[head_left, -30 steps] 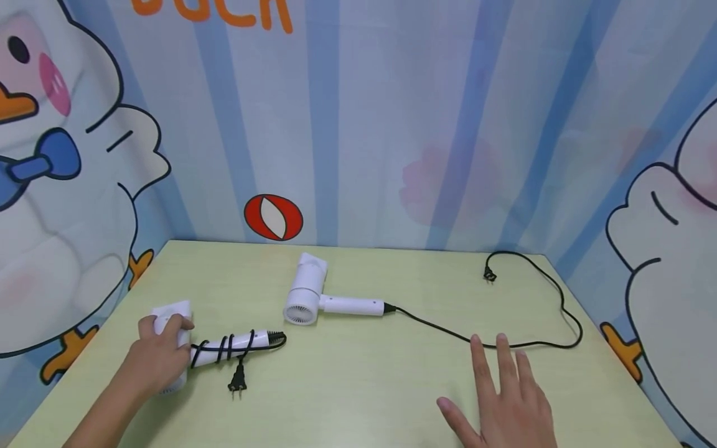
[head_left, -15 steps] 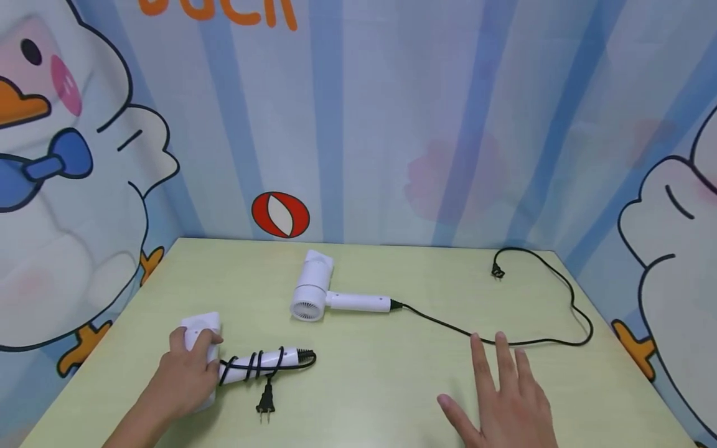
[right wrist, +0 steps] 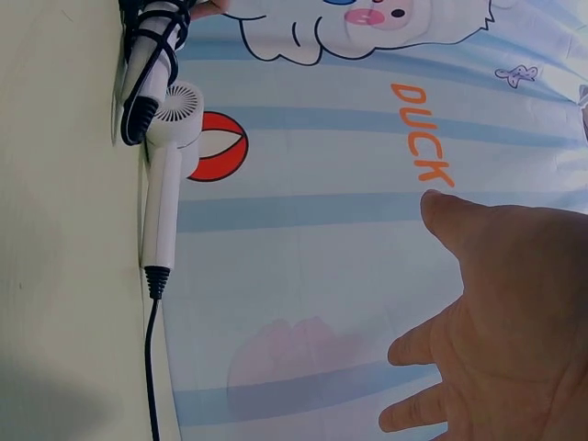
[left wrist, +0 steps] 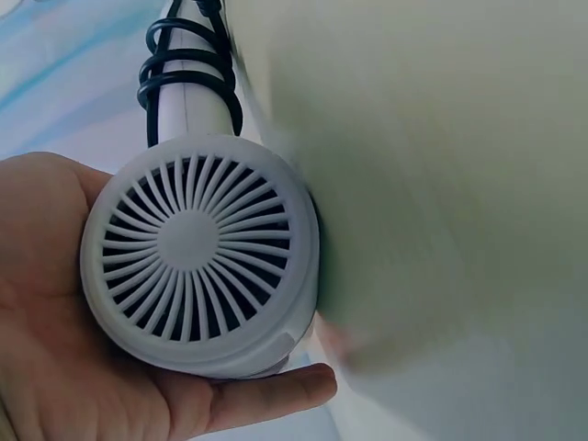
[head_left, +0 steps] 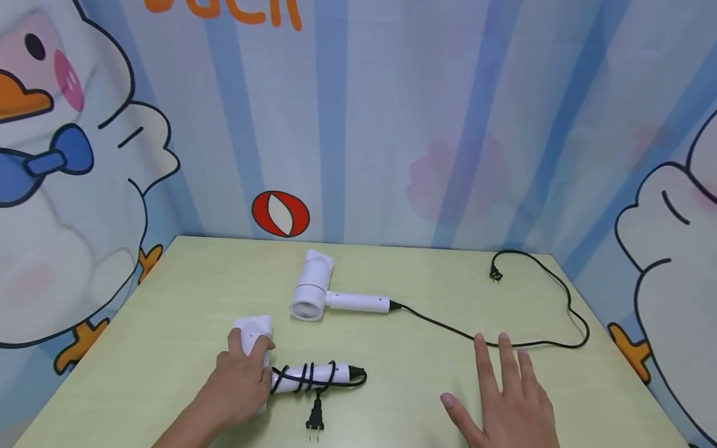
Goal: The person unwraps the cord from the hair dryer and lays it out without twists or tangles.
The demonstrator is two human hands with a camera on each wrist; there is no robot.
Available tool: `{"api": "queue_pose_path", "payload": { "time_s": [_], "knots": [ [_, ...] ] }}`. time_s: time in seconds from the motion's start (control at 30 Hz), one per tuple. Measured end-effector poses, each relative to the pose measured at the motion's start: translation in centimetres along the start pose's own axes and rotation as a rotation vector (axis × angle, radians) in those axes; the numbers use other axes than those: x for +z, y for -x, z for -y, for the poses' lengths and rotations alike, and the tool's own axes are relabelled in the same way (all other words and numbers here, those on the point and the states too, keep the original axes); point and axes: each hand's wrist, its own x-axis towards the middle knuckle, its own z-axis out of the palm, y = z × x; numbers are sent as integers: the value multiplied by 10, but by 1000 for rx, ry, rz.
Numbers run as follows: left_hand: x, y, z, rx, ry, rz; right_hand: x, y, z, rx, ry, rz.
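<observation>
White plastic fills the left hand point(head_left: 242, 376), which grips the near hairdryer point(head_left: 321, 373) by its head, left of centre over the pale table point(head_left: 403, 386). Tabletop spreads from here to the slanting left edge, and another broad stretch separates the black two-pin plug point(head_left: 315, 415) from the right hand point(head_left: 512, 414). Seen from the left wrist, the round slatted grille point(left wrist: 188, 241) faces the camera squarely against the palm, a side hidden in the head view; whether the casing rests on the table, I cannot tell. The left forearm slants in from the lower left, and the gripped dryer's handle, wound with black cord, points right. The right hand holds nothing: its fingers are straight and fanned, the thumb out to the left.

Farther back, the second hairdryer point(head_left: 338, 300) lies a short gap beyond the first, its handle also pointing right. Its cord point(head_left: 437, 322) runs past the right fingertips, contact unclear, bends near the right edge and loops round to the far plug point(head_left: 495, 272), near the back edge. Behind that edge rises a blue striped curtain point(head_left: 370, 124); the right wrist view gives its orange word DUCK whole, while the head view crops the letters.
</observation>
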Motion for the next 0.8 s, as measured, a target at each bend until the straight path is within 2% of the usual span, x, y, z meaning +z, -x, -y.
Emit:
{"api": "queue_pose_path", "payload": {
  "time_s": [0.2, 0.47, 0.57, 0.63, 0.8],
  "knots": [
    [14, -2, -28, 39, -10, -4, 2, 0, 2, -3, 5, -4],
    [40, -3, -78, 116, -48, -65, 5, 0, 4, 2, -8, 3],
    [47, -5, -96, 113, -60, -70, 7, 1, 4, 5, -2, -9],
    [49, -6, -104, 96, -60, -49, 8, 2, 5, 3, -6, -22],
    [46, -7, -112, 47, -64, 2, 8, 2, 8, 2, -9, -35]
  ]
}}
